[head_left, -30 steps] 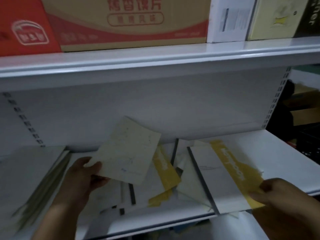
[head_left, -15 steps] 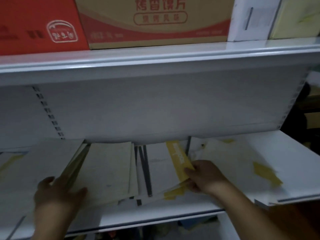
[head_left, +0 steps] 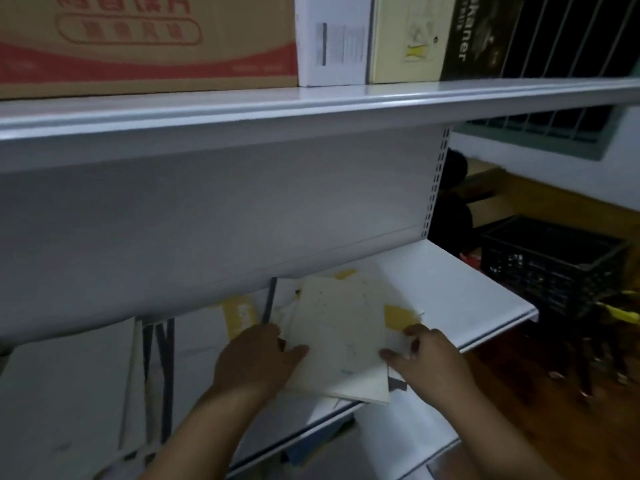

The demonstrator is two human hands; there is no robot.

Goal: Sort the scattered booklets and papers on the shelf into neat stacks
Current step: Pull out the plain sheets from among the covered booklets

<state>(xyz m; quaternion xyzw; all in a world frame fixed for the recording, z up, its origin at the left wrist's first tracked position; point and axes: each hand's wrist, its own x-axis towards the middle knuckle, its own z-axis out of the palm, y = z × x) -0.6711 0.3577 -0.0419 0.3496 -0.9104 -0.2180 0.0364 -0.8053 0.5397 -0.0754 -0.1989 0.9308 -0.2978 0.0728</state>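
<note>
We're holding the booklet (head_left: pixel 341 336) on the shelf (head_left: pixel 460 292), left hand (head_left: pixel 254 363) and right hand (head_left: pixel 427 358) both clamping fingers round its edges.

You are in what looks like a shop storeroom: white metal shelving (head_left: pixel 450 299) hung on a perforated upright (head_left: pixel 437 181), the kind shops use. On the shelf above sit a printed cardboard carton (head_left: pixel 149 46) and boxed goods (head_left: pixel 332 39). A black plastic crate (head_left: pixel 550 261) stands below a barred window (head_left: pixel 554 126).
</note>
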